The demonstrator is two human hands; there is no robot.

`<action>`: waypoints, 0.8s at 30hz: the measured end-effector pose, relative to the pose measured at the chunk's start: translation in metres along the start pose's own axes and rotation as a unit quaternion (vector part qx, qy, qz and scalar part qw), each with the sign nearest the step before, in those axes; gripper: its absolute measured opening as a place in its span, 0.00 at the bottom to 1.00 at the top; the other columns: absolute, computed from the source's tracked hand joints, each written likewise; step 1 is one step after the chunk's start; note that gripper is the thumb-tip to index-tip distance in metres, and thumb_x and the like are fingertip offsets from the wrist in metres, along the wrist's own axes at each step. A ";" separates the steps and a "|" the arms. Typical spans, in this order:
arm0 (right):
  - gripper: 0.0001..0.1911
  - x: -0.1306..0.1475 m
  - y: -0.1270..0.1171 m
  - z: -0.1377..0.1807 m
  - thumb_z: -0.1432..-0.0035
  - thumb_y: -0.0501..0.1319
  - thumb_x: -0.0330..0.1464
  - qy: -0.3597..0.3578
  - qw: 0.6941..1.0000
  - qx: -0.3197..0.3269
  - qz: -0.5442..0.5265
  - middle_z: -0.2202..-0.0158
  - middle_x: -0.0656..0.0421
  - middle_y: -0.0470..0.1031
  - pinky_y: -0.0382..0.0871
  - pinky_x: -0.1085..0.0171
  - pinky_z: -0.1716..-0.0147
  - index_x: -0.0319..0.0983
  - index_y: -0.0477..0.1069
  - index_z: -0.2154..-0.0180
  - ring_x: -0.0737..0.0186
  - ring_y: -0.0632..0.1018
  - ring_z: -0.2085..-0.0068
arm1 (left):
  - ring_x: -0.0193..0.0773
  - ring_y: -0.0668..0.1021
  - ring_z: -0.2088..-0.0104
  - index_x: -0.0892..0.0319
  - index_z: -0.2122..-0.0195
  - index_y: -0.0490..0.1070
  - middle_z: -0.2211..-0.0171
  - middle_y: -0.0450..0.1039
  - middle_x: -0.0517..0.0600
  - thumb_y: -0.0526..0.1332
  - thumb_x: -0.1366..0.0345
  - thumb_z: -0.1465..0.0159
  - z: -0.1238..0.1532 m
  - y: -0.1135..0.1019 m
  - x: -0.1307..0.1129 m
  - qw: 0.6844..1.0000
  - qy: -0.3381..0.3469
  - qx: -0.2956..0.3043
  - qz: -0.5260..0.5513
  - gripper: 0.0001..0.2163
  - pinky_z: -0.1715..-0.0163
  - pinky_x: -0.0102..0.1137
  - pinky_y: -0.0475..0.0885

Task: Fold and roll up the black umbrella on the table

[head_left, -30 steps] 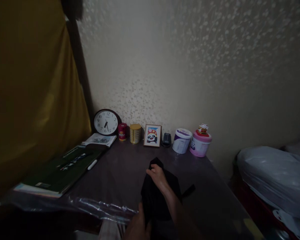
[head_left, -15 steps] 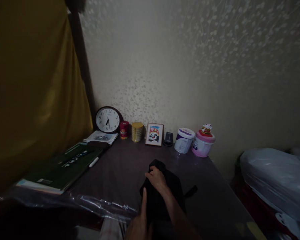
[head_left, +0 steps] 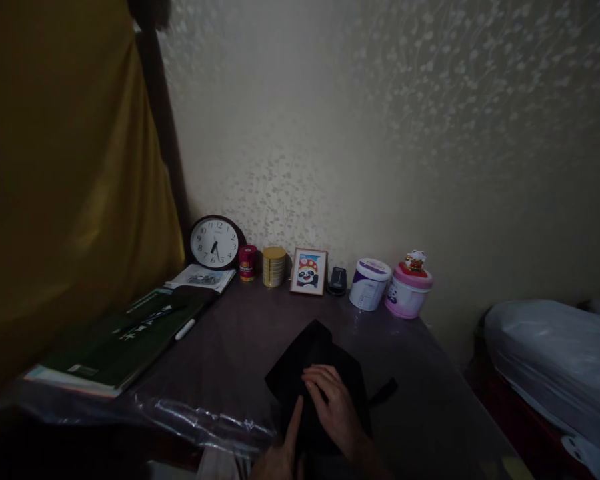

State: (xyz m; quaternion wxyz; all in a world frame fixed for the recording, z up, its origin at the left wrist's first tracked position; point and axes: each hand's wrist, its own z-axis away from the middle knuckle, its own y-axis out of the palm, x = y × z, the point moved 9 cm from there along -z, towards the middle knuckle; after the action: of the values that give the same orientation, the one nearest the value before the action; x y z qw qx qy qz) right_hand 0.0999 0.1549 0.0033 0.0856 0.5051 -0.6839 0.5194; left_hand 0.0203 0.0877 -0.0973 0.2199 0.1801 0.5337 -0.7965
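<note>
A piece of black cloth (head_left: pixel 305 350) lies on the dark table in front of me, partly folded, with a pointed corner at its far end and another at its left. A short dark strap (head_left: pixel 383 391) sticks out at its right side. My right hand (head_left: pixel 334 408) rests on the cloth with its fingers stretched out. At the near left edge is my left hand (head_left: pixel 280 455), its index finger pointing forward onto the cloth; its other fingers are partly hidden. Darkness hides the cloth's folds and exact kind.
Along the wall stand a clock (head_left: pixel 214 243), a red can (head_left: pixel 247 263), a gold tin (head_left: pixel 274 267), a framed panda picture (head_left: pixel 309 272), a purple-white tub (head_left: pixel 370 285) and a pink tub (head_left: pixel 407 293). A green book (head_left: pixel 115 347) and a white pen (head_left: pixel 185 329) lie left.
My right hand has moved nearer and flattened onto the cloth, leaving its far end. The cloth's far part has spread out to the left. My left index finger has shifted slightly right.
</note>
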 end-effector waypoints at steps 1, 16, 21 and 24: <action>0.13 -0.005 0.000 0.002 0.40 0.50 0.34 -0.008 1.000 0.002 0.012 0.56 0.58 0.74 0.61 0.59 0.49 0.44 0.73 0.61 0.61 0.69 0.50 | 0.44 0.79 0.64 0.54 0.38 0.29 0.58 0.75 0.58 0.47 0.70 0.40 -0.001 0.001 0.000 1.000 -0.004 0.003 0.000 0.32 0.67 0.32 0.69; 0.19 -0.101 0.010 -0.091 0.38 0.46 0.35 0.052 0.977 0.012 0.205 0.44 0.53 0.64 0.51 0.52 0.43 0.38 0.65 0.49 0.58 0.62 0.42 | 0.39 0.77 0.58 0.60 0.38 0.26 0.53 0.72 0.56 0.49 0.69 0.39 -0.001 0.001 0.007 0.999 -0.022 -0.016 0.036 0.34 0.61 0.27 0.68; 0.18 -0.042 0.027 -0.064 0.37 0.46 0.35 -0.028 0.976 0.049 0.211 0.45 0.55 0.66 0.46 0.52 0.42 0.40 0.68 0.51 0.60 0.59 0.41 | 0.39 0.77 0.58 0.64 0.38 0.28 0.54 0.73 0.58 0.48 0.69 0.39 0.002 -0.001 0.004 0.999 0.010 -0.029 0.040 0.33 0.61 0.28 0.68; 0.18 -0.008 0.050 -0.038 0.37 0.45 0.35 -0.054 0.970 0.128 0.198 0.55 0.57 0.75 0.45 0.54 0.41 0.41 0.73 0.59 0.61 0.64 0.44 | 0.38 0.76 0.56 0.67 0.38 0.28 0.54 0.73 0.58 0.47 0.71 0.40 0.004 -0.002 0.001 0.997 0.035 -0.044 0.050 0.33 0.60 0.26 0.67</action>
State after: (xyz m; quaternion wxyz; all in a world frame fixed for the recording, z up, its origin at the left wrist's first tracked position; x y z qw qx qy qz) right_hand 0.0492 0.1874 -0.0160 -0.1213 0.3938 -0.7018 0.5811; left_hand 0.0180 0.0845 -0.0949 0.2488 0.2247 0.5659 -0.7532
